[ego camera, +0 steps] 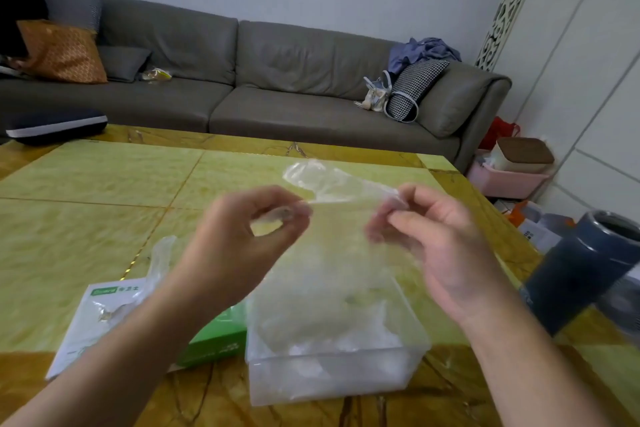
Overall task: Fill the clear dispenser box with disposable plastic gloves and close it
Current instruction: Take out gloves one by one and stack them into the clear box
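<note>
A clear dispenser box [332, 381] stands open near the table's front edge, with crumpled clear gloves inside. Above it I hold a thin clear plastic glove [332, 246] stretched between both hands. My left hand [242, 236] pinches its left edge between thumb and fingertips. My right hand [436, 239] pinches the right edge. The glove's upper part [311, 177] flaps up beyond my fingers. No lid is visible.
A white and green glove package [114, 319] lies left of the box, a loose glove [162, 253] on it. A dark blue flask [588, 270] stands at the right edge. The yellow-green marble table [86, 218] stretches ahead; a grey sofa [277, 80] lies beyond.
</note>
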The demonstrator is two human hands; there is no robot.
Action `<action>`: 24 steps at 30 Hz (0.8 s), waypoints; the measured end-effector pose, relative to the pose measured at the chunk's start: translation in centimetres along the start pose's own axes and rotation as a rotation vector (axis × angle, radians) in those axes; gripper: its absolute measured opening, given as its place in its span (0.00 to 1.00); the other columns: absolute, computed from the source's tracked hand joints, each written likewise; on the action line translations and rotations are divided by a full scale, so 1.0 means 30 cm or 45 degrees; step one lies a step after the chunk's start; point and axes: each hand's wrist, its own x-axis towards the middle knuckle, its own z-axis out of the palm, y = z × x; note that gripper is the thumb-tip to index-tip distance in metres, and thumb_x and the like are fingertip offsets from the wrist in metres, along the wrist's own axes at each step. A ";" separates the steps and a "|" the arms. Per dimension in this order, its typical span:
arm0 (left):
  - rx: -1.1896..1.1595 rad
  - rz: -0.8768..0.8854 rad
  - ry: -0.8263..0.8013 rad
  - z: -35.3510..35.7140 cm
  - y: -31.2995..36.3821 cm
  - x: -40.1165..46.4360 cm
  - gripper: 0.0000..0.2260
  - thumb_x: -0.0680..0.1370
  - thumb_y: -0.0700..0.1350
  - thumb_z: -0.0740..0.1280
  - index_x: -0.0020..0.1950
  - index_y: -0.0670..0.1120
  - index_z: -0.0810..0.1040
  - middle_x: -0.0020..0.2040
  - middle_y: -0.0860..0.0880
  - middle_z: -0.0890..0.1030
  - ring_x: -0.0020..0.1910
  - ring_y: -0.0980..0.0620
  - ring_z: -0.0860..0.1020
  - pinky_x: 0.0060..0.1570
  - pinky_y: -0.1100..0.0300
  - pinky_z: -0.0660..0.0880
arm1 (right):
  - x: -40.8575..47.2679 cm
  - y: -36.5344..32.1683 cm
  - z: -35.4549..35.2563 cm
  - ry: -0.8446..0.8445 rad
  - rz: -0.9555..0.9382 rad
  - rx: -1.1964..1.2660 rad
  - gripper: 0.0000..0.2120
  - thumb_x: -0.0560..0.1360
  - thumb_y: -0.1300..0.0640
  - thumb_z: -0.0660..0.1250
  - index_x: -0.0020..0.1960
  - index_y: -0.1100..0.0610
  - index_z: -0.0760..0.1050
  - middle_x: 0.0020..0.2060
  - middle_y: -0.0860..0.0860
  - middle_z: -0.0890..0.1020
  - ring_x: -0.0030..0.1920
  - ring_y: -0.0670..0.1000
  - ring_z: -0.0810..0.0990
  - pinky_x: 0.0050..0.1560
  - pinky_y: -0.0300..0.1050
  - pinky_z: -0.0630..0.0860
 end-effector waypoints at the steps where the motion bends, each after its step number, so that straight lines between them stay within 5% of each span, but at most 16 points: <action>1: 0.094 0.138 0.148 -0.012 0.015 0.001 0.05 0.77 0.45 0.75 0.50 0.54 0.85 0.47 0.61 0.86 0.52 0.62 0.83 0.57 0.62 0.79 | 0.004 -0.004 -0.009 0.009 -0.107 -0.074 0.13 0.76 0.69 0.66 0.41 0.54 0.84 0.41 0.57 0.86 0.46 0.57 0.85 0.53 0.46 0.82; 3: 0.271 0.438 0.263 -0.035 0.040 -0.001 0.06 0.77 0.40 0.75 0.51 0.50 0.86 0.48 0.59 0.85 0.51 0.57 0.83 0.55 0.60 0.80 | 0.002 -0.021 -0.029 0.003 -0.276 -0.218 0.09 0.74 0.66 0.68 0.44 0.56 0.85 0.44 0.55 0.87 0.52 0.54 0.86 0.56 0.43 0.81; 7: 0.575 0.772 0.014 -0.016 0.024 -0.035 0.05 0.76 0.36 0.73 0.47 0.46 0.85 0.47 0.53 0.83 0.48 0.53 0.81 0.52 0.54 0.77 | -0.017 -0.037 -0.073 -0.104 -0.371 -0.612 0.12 0.79 0.69 0.71 0.41 0.56 0.86 0.47 0.51 0.87 0.56 0.52 0.84 0.60 0.46 0.78; 10: 0.649 0.656 -0.318 0.007 -0.022 -0.096 0.07 0.75 0.42 0.68 0.47 0.53 0.83 0.44 0.58 0.81 0.45 0.56 0.79 0.49 0.56 0.77 | -0.026 -0.006 -0.077 -0.243 -0.155 -0.821 0.16 0.79 0.68 0.70 0.37 0.52 0.87 0.47 0.44 0.88 0.57 0.47 0.84 0.68 0.54 0.74; 14: 0.709 0.201 -0.612 0.001 -0.039 -0.129 0.13 0.78 0.51 0.58 0.56 0.61 0.79 0.49 0.67 0.82 0.51 0.64 0.80 0.51 0.60 0.78 | -0.037 0.045 -0.057 -0.457 0.223 -1.215 0.18 0.79 0.65 0.67 0.39 0.48 0.87 0.48 0.34 0.86 0.56 0.39 0.83 0.65 0.49 0.78; 18: 0.407 -0.096 -0.538 0.004 -0.013 -0.115 0.11 0.84 0.46 0.57 0.57 0.62 0.73 0.47 0.66 0.83 0.47 0.61 0.82 0.45 0.55 0.80 | -0.030 0.091 -0.050 -0.561 0.370 -1.384 0.23 0.77 0.69 0.63 0.36 0.44 0.83 0.46 0.40 0.88 0.52 0.41 0.84 0.58 0.49 0.83; 22: 0.594 0.208 -0.267 0.058 0.006 -0.087 0.16 0.83 0.38 0.59 0.60 0.57 0.78 0.52 0.63 0.78 0.52 0.61 0.77 0.48 0.64 0.76 | -0.033 0.134 -0.056 -0.559 0.324 -1.411 0.27 0.72 0.70 0.59 0.31 0.41 0.81 0.45 0.41 0.87 0.47 0.50 0.87 0.50 0.58 0.86; 24: 0.572 0.125 -0.415 0.095 0.009 -0.058 0.17 0.83 0.37 0.59 0.60 0.57 0.80 0.54 0.63 0.79 0.53 0.64 0.77 0.51 0.70 0.73 | -0.033 0.144 -0.057 -0.548 0.314 -1.417 0.27 0.73 0.71 0.59 0.31 0.42 0.81 0.47 0.42 0.86 0.46 0.49 0.86 0.49 0.55 0.86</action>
